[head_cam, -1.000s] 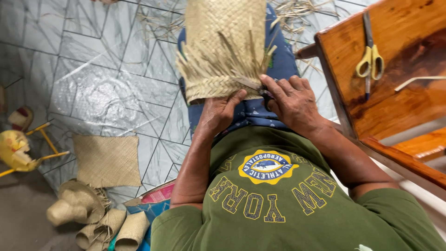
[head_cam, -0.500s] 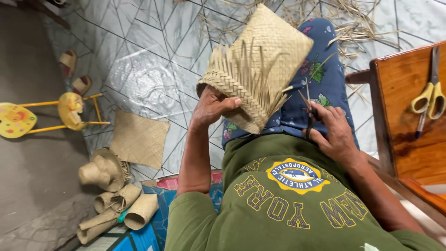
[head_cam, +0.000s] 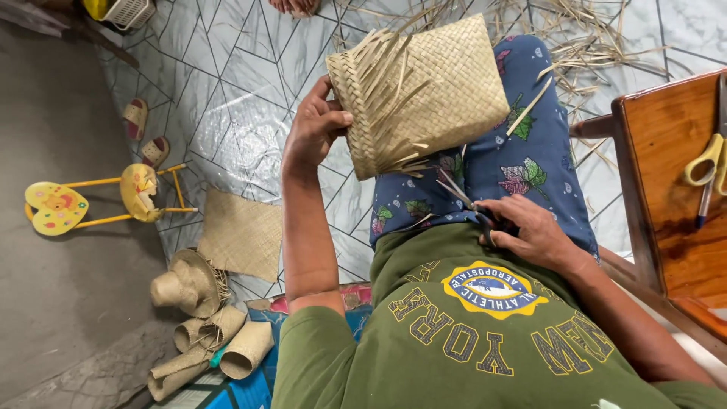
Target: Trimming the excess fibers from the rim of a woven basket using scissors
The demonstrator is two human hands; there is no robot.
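A woven straw pouch (head_cam: 439, 83) with loose strand ends along its open edge rests tilted on my lap, over blue floral trousers (head_cam: 522, 159). My left hand (head_cam: 314, 125) grips the pouch's left edge, near the braided rim. Lower on my lap, my right hand (head_cam: 526, 231) is closed around a small pair of scissors (head_cam: 462, 198). Their metal blades point up-left towards the loose strands and stop just short of the pouch. I wear a green shirt.
A wooden table (head_cam: 659, 197) at the right carries yellow-handled scissors (head_cam: 708, 160). On the tiled floor lie a flat woven mat (head_cam: 242, 235), a straw hat (head_cam: 185, 284), rolled woven pieces (head_cam: 219, 350), a yellow toy chair (head_cam: 98, 201), sandals (head_cam: 144, 130) and straw scraps (head_cam: 583, 30).
The pouch has turned and swung left, with my left hand now on its side edge. My right hand has left the pouch and dropped onto my lap with the scissors.
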